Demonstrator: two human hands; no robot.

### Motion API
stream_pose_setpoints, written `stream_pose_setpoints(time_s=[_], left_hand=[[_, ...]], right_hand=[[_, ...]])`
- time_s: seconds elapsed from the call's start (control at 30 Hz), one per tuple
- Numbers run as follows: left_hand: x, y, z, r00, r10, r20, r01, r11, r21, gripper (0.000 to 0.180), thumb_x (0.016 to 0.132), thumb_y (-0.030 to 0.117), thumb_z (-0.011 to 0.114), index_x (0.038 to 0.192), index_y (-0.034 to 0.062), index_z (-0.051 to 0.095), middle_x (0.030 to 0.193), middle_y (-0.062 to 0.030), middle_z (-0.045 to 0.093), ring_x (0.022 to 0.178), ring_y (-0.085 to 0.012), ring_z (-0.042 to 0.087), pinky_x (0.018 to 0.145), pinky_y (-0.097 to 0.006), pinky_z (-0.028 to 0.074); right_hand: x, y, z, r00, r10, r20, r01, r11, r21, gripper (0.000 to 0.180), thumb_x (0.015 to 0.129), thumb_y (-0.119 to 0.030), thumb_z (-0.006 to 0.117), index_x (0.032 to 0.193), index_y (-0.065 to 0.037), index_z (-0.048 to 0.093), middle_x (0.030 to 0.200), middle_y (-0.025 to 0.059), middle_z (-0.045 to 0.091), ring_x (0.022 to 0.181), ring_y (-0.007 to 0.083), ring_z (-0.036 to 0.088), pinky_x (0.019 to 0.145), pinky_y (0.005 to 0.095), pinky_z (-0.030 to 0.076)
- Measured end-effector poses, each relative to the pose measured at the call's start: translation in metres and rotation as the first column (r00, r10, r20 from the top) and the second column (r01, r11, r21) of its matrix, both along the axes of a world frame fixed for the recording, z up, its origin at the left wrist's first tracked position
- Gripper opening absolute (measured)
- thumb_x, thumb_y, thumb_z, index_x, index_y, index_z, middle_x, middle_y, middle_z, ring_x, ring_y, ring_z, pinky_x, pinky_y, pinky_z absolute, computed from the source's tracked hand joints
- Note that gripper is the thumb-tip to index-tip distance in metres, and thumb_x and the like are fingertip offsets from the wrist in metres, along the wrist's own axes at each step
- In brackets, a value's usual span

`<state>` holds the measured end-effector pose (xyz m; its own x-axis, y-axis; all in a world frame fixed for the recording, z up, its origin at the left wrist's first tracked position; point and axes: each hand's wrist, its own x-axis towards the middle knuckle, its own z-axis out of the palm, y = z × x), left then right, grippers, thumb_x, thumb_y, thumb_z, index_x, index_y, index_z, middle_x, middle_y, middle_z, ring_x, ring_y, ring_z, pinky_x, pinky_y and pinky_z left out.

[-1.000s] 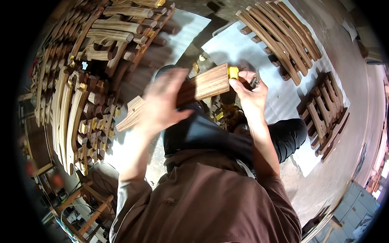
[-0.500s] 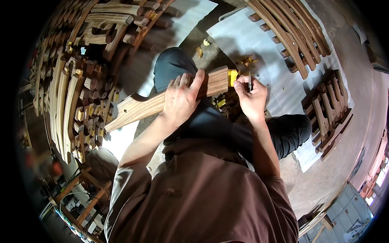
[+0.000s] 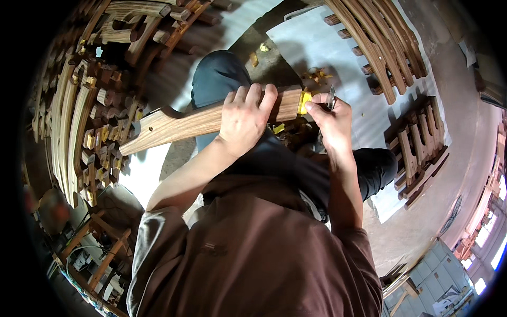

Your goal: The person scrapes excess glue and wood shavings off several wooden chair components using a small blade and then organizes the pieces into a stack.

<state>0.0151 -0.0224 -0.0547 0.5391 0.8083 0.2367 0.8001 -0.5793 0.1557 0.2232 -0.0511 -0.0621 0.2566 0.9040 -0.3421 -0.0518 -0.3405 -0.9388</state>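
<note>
A long, curved wooden furniture piece (image 3: 195, 124) with a striped grain and a small hole near its left end lies slanted across my lap. My left hand (image 3: 247, 115) is closed over it, fingers wrapped across its far edge. Yellow tape (image 3: 304, 102) covers the tenon at the right end of the wood. There my right hand (image 3: 331, 117) pinches thumb and finger at the tape's edge. A slim metallic blade tool, seemingly a utility knife (image 3: 331, 98), sticks up from the same hand, held among its fingers.
Stacked wooden parts (image 3: 74, 137), some with yellow-taped ends, crowd the left. White sheeting (image 3: 296, 37) on the floor at right carries slatted wooden parts (image 3: 369, 47) and another stack (image 3: 420, 140). Peeled yellow tape scraps (image 3: 317, 75) lie ahead of my knees.
The wooden piece has tilted slightly, its left end shifting left in view. My right hand has turned a little, and more of the blade tool shows. Both grips stay.
</note>
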Motion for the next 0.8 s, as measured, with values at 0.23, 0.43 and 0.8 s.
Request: stream_pose_setpoints(time_s=[0.23, 0.43, 0.8], left_hand=[[-0.007, 0.017, 0.020, 0.984, 0.041, 0.172, -0.009, 0.983, -0.184, 0.056, 0.057, 0.006, 0.078, 0.107, 0.0053, 0.052, 0.094, -0.0127, 0.058, 0.089, -0.0317, 0.061, 0.075, -0.042, 0.049], [-0.011, 0.021, 0.025, 0.950, 0.062, 0.307, -0.002, 0.982, -0.190, 0.054, 0.055, 0.006, 0.078, 0.102, 0.0031, 0.051, 0.093, -0.0147, 0.059, 0.089, -0.0371, 0.061, 0.077, -0.042, 0.051], [-0.006, 0.015, 0.024, 0.993, -0.002, 0.116, 0.032, 0.965, -0.259, 0.060, 0.057, 0.020, 0.085, 0.103, 0.0079, 0.049, 0.094, -0.0099, 0.058, 0.085, -0.0283, 0.064, 0.071, -0.036, 0.052]], right_hand=[[0.023, -0.015, 0.031, 0.497, 0.318, 0.807, -0.392, 0.912, -0.118, 0.027, 0.096, -0.029, 0.059, 0.094, -0.003, 0.063, 0.073, 0.0147, 0.068, 0.068, 0.0353, 0.068, 0.062, 0.0429, 0.053], [0.043, -0.017, 0.076, 0.305, 0.358, 0.883, -0.582, 0.804, -0.125, 0.021, 0.093, -0.023, 0.060, 0.096, -0.003, 0.057, 0.076, 0.0195, 0.064, 0.070, 0.0409, 0.063, 0.061, 0.0495, 0.049], [0.011, 0.009, 0.080, -0.173, 0.260, 0.950, -0.622, 0.719, -0.310, 0.015, 0.090, -0.018, 0.060, 0.088, -0.005, 0.054, 0.067, 0.0140, 0.058, 0.058, 0.0337, 0.062, 0.053, 0.0432, 0.049]])
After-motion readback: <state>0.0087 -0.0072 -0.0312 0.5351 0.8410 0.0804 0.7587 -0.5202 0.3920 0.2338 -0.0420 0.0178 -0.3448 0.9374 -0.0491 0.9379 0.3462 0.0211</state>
